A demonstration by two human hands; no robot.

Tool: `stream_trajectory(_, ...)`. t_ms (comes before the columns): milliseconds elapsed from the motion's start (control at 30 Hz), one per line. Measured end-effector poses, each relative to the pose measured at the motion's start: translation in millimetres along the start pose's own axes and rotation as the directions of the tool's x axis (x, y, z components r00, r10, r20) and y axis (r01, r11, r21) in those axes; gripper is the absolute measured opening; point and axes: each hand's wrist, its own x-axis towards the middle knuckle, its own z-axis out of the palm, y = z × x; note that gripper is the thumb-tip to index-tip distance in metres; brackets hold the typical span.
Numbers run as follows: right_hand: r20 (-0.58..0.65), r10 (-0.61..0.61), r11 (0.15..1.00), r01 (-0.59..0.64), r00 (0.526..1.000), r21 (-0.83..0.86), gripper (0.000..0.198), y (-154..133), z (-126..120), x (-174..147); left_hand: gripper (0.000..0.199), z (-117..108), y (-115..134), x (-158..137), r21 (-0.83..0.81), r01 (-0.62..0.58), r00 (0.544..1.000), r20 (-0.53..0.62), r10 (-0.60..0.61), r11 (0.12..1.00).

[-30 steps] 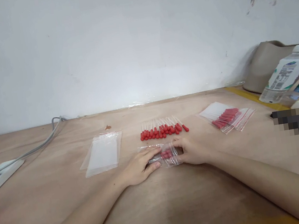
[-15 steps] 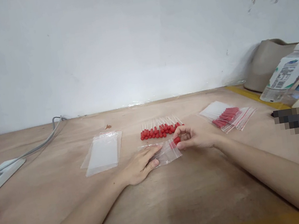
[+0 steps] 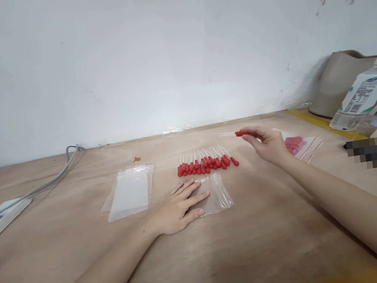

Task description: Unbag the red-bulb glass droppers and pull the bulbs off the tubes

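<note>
My right hand [image 3: 261, 142] is raised over the far right of the table, pinching a dropper [image 3: 239, 134] by its red rubber bulb. The dropper's thin clear tube points left. My left hand [image 3: 183, 203] lies flat with fingers spread on a clear zip bag [image 3: 220, 198], whose mouth faces right. Just beyond the bag lies a row of red-bulbed droppers [image 3: 201, 165], bulbs toward me and tubes toward the wall. Partly hidden behind my right hand, filled zip bags [image 3: 308, 148] with red bulbs inside are piled up.
Flat clear bags [image 3: 130, 192] are stacked at left. A white power strip [image 3: 5, 221] with a grey cable lies at the left edge. On the right stand a plastic bottle [image 3: 361, 92] and a grey-brown container [image 3: 328, 82] beside yellow tape. The wall [image 3: 161, 55] bounds the table.
My right hand has moved from the bag's mouth up and to the right, with a dropper in its fingers. My left hand's fingers have spread on the bag.
</note>
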Motion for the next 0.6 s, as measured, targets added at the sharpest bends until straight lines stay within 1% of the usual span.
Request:
stream_trajectory(33,0.032,-0.074,0.993,0.077,0.997,-0.087,0.019,1.7,6.0,-4.4,0.047,0.0,-0.1,0.1,-0.002,-0.003,1.000,-0.003,0.003,1.000)
stream_trajectory(67,0.091,-0.141,0.976,0.154,0.986,-0.155,0.021,4.0,11.5,-8.9,0.047,0.2,-0.3,0.1,-0.004,-0.005,1.000,-0.007,0.005,1.000)
stream_trajectory(133,0.226,-0.249,0.926,0.300,0.942,-0.229,0.025,9.5,20.3,-16.5,0.046,0.8,-0.8,0.1,-0.012,-0.009,1.000,-0.018,0.009,1.000)
stream_trajectory(233,0.362,-0.330,0.852,0.440,0.872,-0.284,0.032,14.1,27.0,-23.1,0.047,2.0,-1.7,0.0,-0.032,-0.016,0.999,-0.031,0.015,0.999)
stream_trajectory(333,0.440,-0.342,0.802,0.502,0.831,-0.324,0.033,10.7,29.2,-24.4,0.047,2.3,-1.7,0.0,-0.025,-0.010,1.000,-0.024,0.009,1.000)
stream_trajectory(433,0.477,-0.335,0.784,0.521,0.813,-0.338,0.031,3.6,31.0,-24.0,0.047,1.0,-0.3,-0.2,-0.018,-0.001,1.000,-0.015,0.001,1.000)
stream_trajectory(533,0.493,-0.297,0.789,0.501,0.818,-0.355,0.029,-2.5,31.7,-24.3,0.047,-0.4,0.9,-0.5,-0.031,-0.005,1.000,-0.029,0.005,1.000)
stream_trajectory(600,0.482,-0.252,0.795,0.464,0.839,-0.390,0.036,-5.3,30.7,-25.1,0.047,-0.7,1.0,-0.7,-0.028,-0.005,0.999,-0.032,0.004,1.000)
